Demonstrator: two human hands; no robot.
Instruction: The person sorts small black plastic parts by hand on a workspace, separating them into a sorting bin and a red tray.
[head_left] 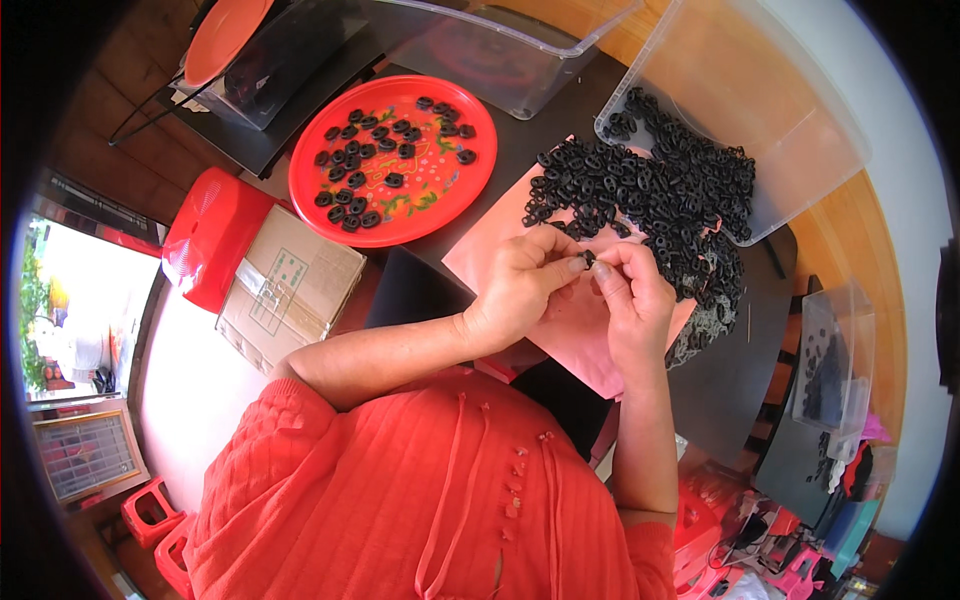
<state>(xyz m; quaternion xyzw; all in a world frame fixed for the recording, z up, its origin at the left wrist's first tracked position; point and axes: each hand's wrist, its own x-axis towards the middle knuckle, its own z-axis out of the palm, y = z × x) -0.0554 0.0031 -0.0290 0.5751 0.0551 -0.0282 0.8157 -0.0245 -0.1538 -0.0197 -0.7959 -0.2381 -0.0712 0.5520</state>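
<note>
Both my hands meet over a pink sheet (490, 235) on the dark table. A small black plastic piece (587, 259) is pinched between my left hand (522, 283) and my right hand (636, 295), thumbs and fingertips closed on it; its exact kind is too small to make out. Just beyond my fingers spreads a big heap of black plastic pieces with holes (640, 190), looking like small buckles or links. Farther left, a round red tray (455, 205) with a flower pattern carries several separate black pieces (394, 181).
A clear plastic bin (770, 110) lies tipped behind the heap, and another clear bin (500, 45) stands at the back. A cardboard box (290, 275) and a red stool (210, 235) are at my left. On the right is a smaller clear container (840, 350) with black pieces.
</note>
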